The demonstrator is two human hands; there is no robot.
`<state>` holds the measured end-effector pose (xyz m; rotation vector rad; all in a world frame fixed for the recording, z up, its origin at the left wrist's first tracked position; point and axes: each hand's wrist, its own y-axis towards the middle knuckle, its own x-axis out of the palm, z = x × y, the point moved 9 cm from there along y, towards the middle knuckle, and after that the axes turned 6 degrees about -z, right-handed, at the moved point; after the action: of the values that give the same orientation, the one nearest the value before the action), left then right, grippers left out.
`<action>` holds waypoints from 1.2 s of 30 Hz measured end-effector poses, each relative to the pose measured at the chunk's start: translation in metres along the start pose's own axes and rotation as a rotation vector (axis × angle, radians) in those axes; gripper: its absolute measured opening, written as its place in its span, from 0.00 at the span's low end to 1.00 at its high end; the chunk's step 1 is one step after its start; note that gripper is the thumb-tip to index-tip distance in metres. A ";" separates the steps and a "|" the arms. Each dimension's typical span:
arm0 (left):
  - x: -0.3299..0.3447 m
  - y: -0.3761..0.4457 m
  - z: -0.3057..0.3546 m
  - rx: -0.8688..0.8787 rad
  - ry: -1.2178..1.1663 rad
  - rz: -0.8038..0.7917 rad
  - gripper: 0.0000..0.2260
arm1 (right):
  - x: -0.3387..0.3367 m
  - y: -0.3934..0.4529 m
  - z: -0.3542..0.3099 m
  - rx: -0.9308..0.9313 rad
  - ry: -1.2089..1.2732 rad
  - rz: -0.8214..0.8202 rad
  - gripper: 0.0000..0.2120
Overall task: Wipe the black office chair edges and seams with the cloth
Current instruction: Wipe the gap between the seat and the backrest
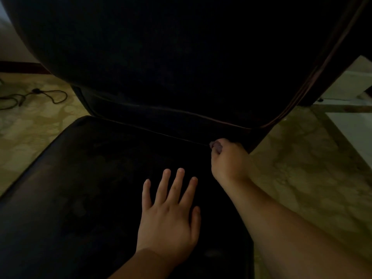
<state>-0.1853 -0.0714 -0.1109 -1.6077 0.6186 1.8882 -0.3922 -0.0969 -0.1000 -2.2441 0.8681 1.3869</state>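
We are leaning over the chair (100, 198), its seat filling the view below the backrest. Our left hand (169, 214) is lying flat, fingers spread, on the seat. Our right hand (229, 160) is curling round the cloth (215, 146), which is poking out past the knuckles at the seat's rear seam.

The room is dim. The floor (314, 178) is pale yellowish with a mottled, cloudy pattern, showing on both sides. At the far left a black cable (40, 96) lies in loose loops on it, with a small dark block along its length. Behind that runs a dark skirting (20, 66) under a light wall (12, 41). At the far right stands pale white furniture (348, 81).
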 end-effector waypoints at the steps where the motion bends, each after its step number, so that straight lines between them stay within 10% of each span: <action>1: 0.000 0.000 0.000 -0.001 0.001 -0.001 0.26 | 0.000 0.000 0.000 0.020 -0.017 0.003 0.10; 36: 0.000 0.000 0.000 -0.010 -0.011 0.001 0.26 | 0.004 0.003 -0.004 -0.040 0.039 -0.076 0.14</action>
<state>-0.1853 -0.0719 -0.1106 -1.6027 0.6065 1.9028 -0.3903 -0.1021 -0.1017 -2.3162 0.7652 1.3414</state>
